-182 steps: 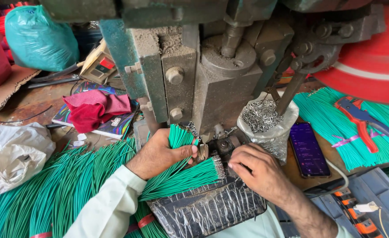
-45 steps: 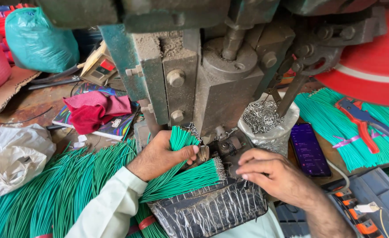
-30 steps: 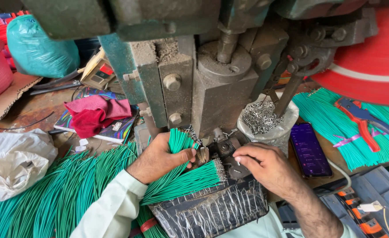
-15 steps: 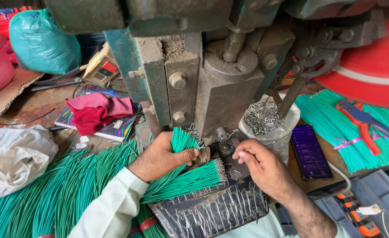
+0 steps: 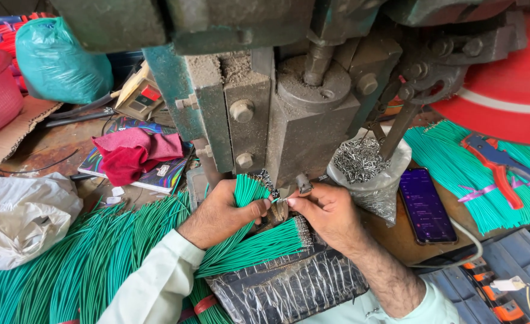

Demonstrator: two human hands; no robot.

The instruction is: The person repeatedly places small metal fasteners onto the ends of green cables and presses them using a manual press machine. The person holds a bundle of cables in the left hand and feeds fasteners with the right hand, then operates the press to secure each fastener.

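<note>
- Left hand has its grip clamped around a fanned bundle of thin green insulated wires, beside the base of the grey-green metal press machine.
- Right hand pinches its fingertips together on a single wire end just under the press.
- Clear plastic bag of small silver metal terminals stands right of the press, a dark smartphone beside it.

— How is the light?
— Soft, even daylight, no hard shadows. The press is darkest along its top edge.
— Any glare?
— Glints on the plastic wrap and the phone screen.
— Sharpness?
— Crisp centrally; the corners stretch slightly.
</note>
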